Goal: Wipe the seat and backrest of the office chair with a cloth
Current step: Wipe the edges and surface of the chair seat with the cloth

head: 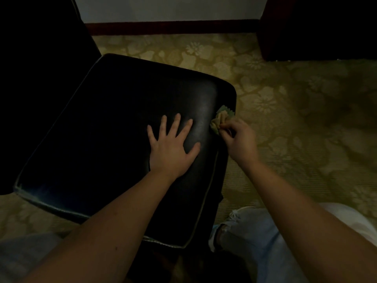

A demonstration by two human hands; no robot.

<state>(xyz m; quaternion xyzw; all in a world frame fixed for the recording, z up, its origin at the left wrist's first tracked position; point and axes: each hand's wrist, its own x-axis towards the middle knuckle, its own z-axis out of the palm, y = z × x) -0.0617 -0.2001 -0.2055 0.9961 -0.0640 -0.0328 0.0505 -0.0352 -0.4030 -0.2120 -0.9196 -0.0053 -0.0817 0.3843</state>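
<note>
The chair's black leather seat (pixel 102 139) with pale piping fills the left and middle of the head view. Its dark backrest (pixel 40 37) rises at the upper left, mostly lost in shadow. My left hand (pixel 172 148) lies flat on the right part of the seat, fingers spread. My right hand (pixel 238 139) grips a bunched yellow-green cloth (pixel 221 118) and holds it against the seat's right edge, near the front corner.
Patterned yellowish carpet (pixel 295 109) surrounds the chair. A dark red skirting board (pixel 173 27) runs along the white wall at the top. Dark wooden furniture (pixel 316 27) stands at the upper right. My knee in torn light jeans (pixel 251 231) is at the lower right.
</note>
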